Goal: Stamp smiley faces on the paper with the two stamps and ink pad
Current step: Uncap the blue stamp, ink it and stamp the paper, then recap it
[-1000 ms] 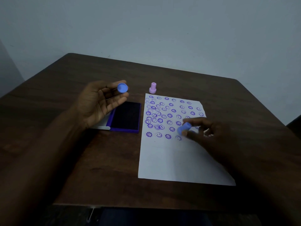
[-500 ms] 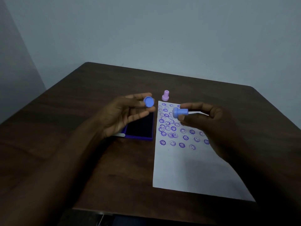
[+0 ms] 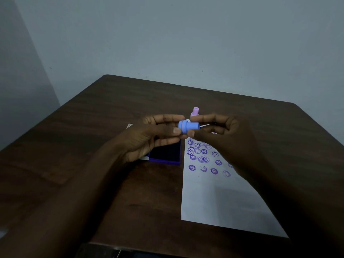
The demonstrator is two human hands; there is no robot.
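Note:
Both hands meet in the air above the table's middle. My right hand (image 3: 221, 135) pinches the blue stamp (image 3: 192, 127) by its handle, held sideways. My left hand (image 3: 149, 138) holds the blue cap (image 3: 181, 125) pressed against the stamp's wide end. Below the hands lies the open purple ink pad (image 3: 165, 155), partly hidden by my left hand. The white paper (image 3: 219, 200) lies right of it, its upper half covered with purple smiley prints. The pink stamp (image 3: 195, 112) stands upright behind my fingers at the paper's far edge.
The dark wooden table (image 3: 93, 146) stands against a plain grey wall. A white edge of the ink pad's lid (image 3: 129, 125) shows left of my left hand. The paper's lower half is blank.
The right hand lifted the blue stamp off the paper and brought it left; the cap in the left hand now touches the stamp's end. The camera view shifted.

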